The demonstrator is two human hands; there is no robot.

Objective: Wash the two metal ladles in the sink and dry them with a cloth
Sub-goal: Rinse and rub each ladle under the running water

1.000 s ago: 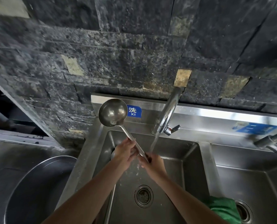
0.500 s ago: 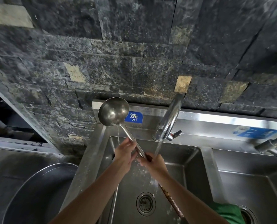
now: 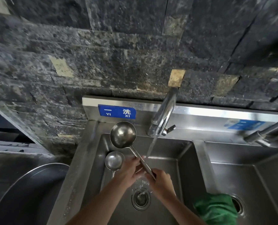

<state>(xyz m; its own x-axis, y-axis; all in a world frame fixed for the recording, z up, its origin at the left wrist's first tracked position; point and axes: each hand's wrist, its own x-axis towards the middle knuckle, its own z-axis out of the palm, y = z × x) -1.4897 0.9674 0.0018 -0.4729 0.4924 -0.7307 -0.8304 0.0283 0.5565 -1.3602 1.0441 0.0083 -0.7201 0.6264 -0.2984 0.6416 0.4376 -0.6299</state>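
A large metal ladle (image 3: pixel 123 134) is held over the left sink basin (image 3: pixel 186 161), its bowl up near the back rim. My right hand (image 3: pixel 160 182) grips the lower part of its handle. My left hand (image 3: pixel 130 170) wraps its fingers round the handle higher up, right under the running water. A second, smaller metal ladle (image 3: pixel 114 160) lies against the basin's left wall, its handle partly hidden behind my left arm. A green cloth (image 3: pixel 216 208) sits on the divider beside the right basin.
The tap (image 3: pixel 163 116) runs a stream down onto the handle and into the drain (image 3: pixel 140 198). A second tap (image 3: pixel 264 135) stands at the right. A big metal bowl (image 3: pixel 26 192) sits left of the sink. A dark stone wall rises behind.
The ladle's bowl has come down and to the right, closer to the basin. Both hands have stayed on the handle, and the small ladle now shows beside my left hand.
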